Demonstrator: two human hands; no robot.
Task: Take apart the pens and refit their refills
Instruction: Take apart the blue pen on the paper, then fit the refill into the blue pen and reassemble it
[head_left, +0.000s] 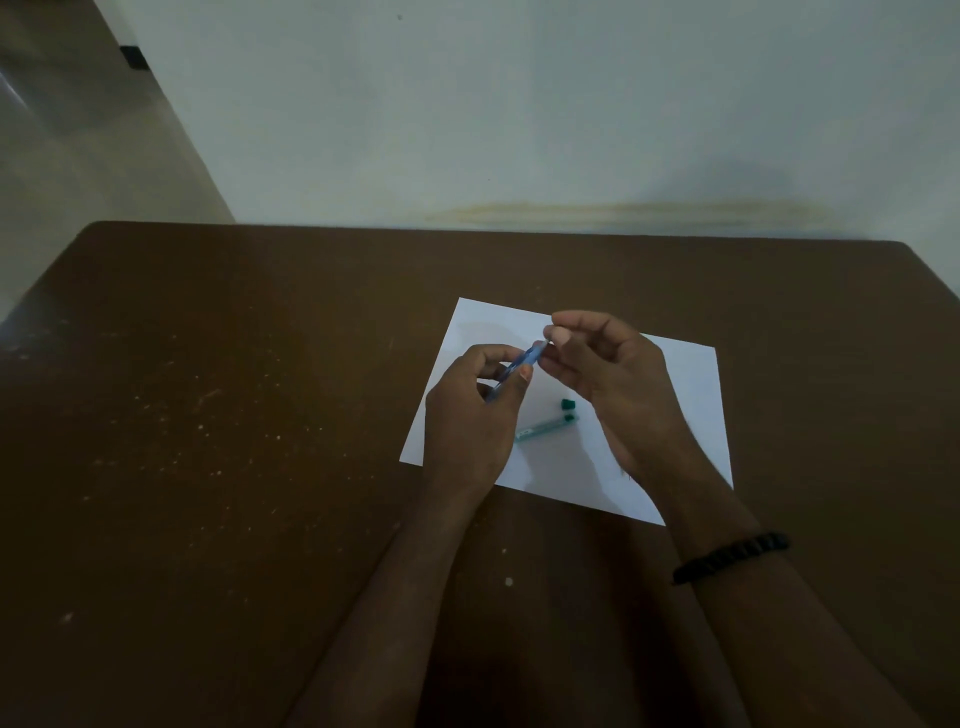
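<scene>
A blue pen (525, 361) is held above a white sheet of paper (691, 395). My left hand (475, 410) grips its barrel, fingers curled round it. My right hand (605, 374) pinches the pen's upper end between thumb and fingers. On the paper below lie a green-ended clear pen barrel (545, 428) and a small green cap (568, 403) just above it, both apart from my hands. The blue pen's lower part is hidden inside my left hand.
The paper lies on a dark brown table (234, 441) with pale specks. A pale wall (519, 114) stands right behind the table's far edge. A black bracelet (730, 557) is on my right wrist.
</scene>
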